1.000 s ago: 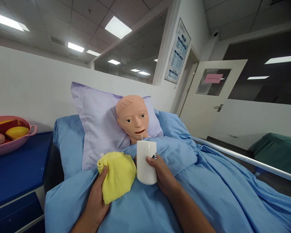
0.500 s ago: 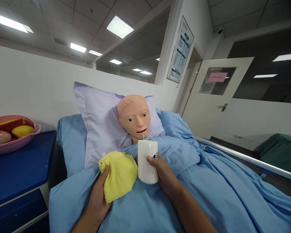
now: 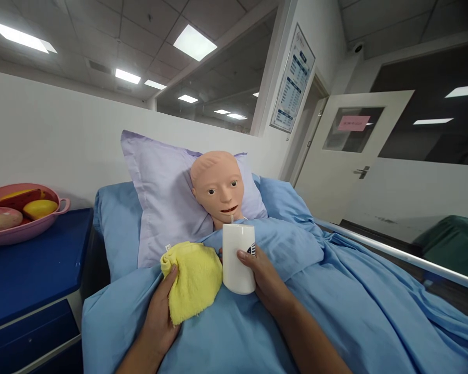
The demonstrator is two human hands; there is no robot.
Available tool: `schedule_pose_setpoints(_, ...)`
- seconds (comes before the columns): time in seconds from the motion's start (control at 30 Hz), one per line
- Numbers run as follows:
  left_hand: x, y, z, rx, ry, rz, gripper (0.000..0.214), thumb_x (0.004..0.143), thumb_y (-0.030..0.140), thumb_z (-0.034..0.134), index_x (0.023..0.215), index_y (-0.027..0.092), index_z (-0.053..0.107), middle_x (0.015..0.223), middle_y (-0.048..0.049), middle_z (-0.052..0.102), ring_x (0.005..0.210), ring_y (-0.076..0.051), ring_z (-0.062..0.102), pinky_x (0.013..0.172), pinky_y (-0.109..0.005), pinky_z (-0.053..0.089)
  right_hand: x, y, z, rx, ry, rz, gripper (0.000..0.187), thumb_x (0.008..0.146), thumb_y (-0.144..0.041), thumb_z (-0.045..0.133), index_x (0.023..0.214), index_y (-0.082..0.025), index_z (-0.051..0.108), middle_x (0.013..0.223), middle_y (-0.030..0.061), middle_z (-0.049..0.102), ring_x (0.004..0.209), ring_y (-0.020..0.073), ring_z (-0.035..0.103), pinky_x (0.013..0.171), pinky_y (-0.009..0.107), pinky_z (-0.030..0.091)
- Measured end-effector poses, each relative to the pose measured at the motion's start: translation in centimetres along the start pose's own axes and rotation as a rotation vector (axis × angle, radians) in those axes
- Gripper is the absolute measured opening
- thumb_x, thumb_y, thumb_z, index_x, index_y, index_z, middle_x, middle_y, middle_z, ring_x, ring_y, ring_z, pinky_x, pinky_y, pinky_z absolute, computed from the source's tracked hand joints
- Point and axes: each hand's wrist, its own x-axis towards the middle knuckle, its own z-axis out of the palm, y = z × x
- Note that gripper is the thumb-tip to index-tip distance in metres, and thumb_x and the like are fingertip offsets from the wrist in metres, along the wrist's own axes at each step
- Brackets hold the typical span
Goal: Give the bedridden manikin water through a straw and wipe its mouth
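A training manikin [image 3: 217, 187] lies in bed with its head on a lilac pillow [image 3: 159, 208], covered to the neck by a blue quilt [image 3: 335, 301]. My right hand [image 3: 263, 275] is closed round a white cup [image 3: 237, 257], held upright just below the manikin's chin. A thin straw [image 3: 231, 218] rises from the cup to the manikin's mouth. My left hand [image 3: 159, 317] grips a folded yellow towel [image 3: 193, 278] against the quilt, right beside the cup.
A blue bedside cabinet [image 3: 27, 270] stands at the left with a pink basin [image 3: 42, 223] of fruit on it. A metal bed rail [image 3: 398, 254] runs along the right side. Beyond it are a white door [image 3: 347, 161] and a green-covered object [image 3: 452, 244].
Both hands hold the same things in the same pose. Only the view has shifted slightly, so everything sits a little further right in the picture.
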Motion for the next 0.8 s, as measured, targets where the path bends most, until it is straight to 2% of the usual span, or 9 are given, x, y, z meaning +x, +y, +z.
schedule_pose_setpoints(0.3,-0.28,-0.01,0.42,-0.002,-0.019,0.006,0.043,0.089,0.023,0.059,0.131,0.016,0.056,0.114,-0.0111,0.070,0.113,-0.026,0.062,0.108,-0.038,0.043,-0.05,0.11,-0.04,0.013,0.008,-0.012,0.052,0.074,-0.044,0.073,0.117,-0.017,0.059,0.100,0.0102,0.069,0.088,0.0256,0.064,0.068,0.034,0.050)
schedule_pose_setpoints(0.8,-0.15,-0.05,-0.23,0.008,-0.070,-0.004,0.042,0.092,0.022,0.054,0.134,0.016,0.054,0.116,-0.0113,0.069,0.112,-0.025,0.062,0.110,-0.036,0.041,0.00,0.12,-0.11,-0.002,0.000,-0.013,0.052,0.072,-0.044,0.074,0.115,-0.018,0.060,0.100,0.0095,0.069,0.087,0.0254,0.064,0.067,0.034,0.050)
